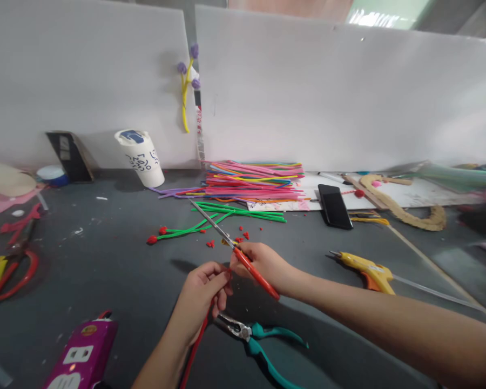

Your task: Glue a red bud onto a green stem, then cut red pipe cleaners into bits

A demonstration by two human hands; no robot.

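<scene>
left hand near teal pliers, green stems beyond

The person's left grip and right grip are bare, slender-fingered hands, joined to a smooth, bare left forearm and an equally bare right forearm, both tapering wristward.

Right hand holds scissors; left hand pinches what seems a red strip.
</scene>
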